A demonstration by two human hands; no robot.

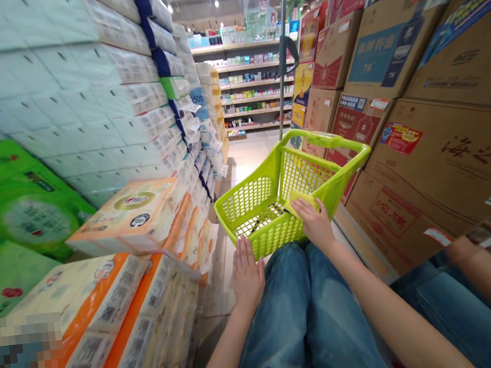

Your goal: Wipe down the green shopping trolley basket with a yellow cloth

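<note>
In the middle of the frame a lime-green basket (273,238) stands tilted in the aisle, just beyond the person's knees (287,273). The right hand (317,223) has its fingers bent over a yellow cloth (290,205) against the basket's near side, right of centre; the left hand (246,271) lies flat at the near left corner, fingers straight and holding nothing.

Since that left palm only rests there, a hard push from the right could make the basket slide or swing round. Toward the left it could knock the stacked tissue packs (137,219); toward the right, the cartons (454,168) stand close. The cloth could bunch or slip from under the fingertips where the lattice holes catch it. A dark pole (282,83) rises behind the basket at upper centre; whether it is joined there is hard to tell, but if so, it could tip the load backward.
</note>
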